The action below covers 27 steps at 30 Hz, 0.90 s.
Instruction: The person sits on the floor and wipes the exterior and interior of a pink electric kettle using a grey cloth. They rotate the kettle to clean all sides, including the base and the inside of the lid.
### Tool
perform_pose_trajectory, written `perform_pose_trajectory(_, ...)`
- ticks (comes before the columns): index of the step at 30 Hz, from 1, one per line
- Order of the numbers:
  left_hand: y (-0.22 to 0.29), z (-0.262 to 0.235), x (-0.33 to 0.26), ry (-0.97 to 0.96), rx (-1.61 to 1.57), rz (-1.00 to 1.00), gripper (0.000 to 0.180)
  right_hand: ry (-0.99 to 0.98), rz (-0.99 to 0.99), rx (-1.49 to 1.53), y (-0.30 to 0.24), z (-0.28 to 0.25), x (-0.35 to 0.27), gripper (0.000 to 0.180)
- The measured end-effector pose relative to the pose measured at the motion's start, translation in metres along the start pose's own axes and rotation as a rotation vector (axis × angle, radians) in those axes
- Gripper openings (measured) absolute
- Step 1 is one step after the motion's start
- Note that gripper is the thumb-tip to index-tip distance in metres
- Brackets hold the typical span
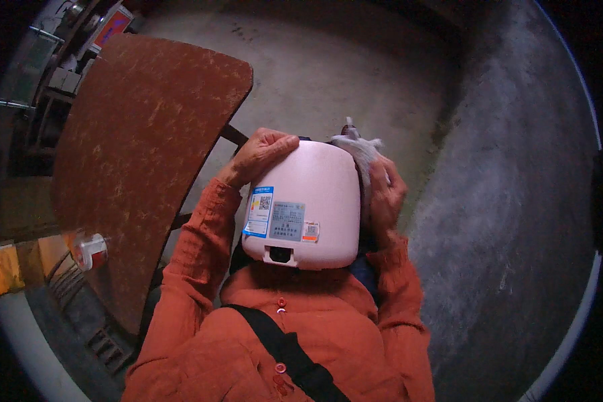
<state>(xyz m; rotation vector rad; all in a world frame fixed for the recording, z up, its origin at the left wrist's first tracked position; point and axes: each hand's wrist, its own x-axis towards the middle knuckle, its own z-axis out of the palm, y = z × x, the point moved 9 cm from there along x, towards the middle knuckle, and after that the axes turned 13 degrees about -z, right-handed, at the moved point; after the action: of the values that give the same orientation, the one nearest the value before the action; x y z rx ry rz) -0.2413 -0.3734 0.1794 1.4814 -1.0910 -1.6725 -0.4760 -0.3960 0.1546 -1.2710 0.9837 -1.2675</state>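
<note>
A pale pink rice cooker [315,181] lies in my lap with its labelled back facing up and its power socket towards me. My left hand [264,151] is closed over its upper left edge, the thumb lying along the pink shell. At the cooker's right side, my right hand [385,194] is closed on a crumpled white cloth [360,149]. The cloth hangs over the far right corner and down along that side. The right fingertips are partly hidden behind the cloth, and the cooker's underside is out of sight.
A brown, worn tabletop [147,127] stands close on my left, its edge near my left forearm. A white cup-like container [90,251] shows at the table's near left side. Shelving with assorted items [67,74] is at the far left. Grey concrete floor [355,67] lies ahead.
</note>
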Motion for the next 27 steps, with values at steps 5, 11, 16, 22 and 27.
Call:
perform_pose_trajectory(5, -0.008, -0.003, 0.001, -0.016, -0.082, -0.031, 0.043, -0.302, -0.575, -0.272, -0.114, 0.029, -0.039, 0.03)
perform_pose_trajectory(11, -0.007, 0.002, 0.008, -0.038, -0.035, 0.016, 0.044, -0.119, -0.372, -0.184, -0.049, 0.014, 0.001, 0.027)
perform_pose_trajectory(16, -0.027, -0.008, 0.009, 0.045, -0.159, 0.158, 0.045, 0.076, 0.06, 0.153, 0.009, -0.02, -0.005, 0.029)
perform_pose_trajectory(22, -0.039, -0.011, 0.008, 0.065, -0.275, 0.142, 0.044, -0.47, -0.647, -0.299, -0.143, 0.032, -0.025, 0.033)
perform_pose_trajectory(27, -0.021, 0.0, 0.012, 0.036, -0.131, -0.011, 0.045, -0.363, -0.533, -0.307, -0.122, 0.029, -0.014, 0.03)
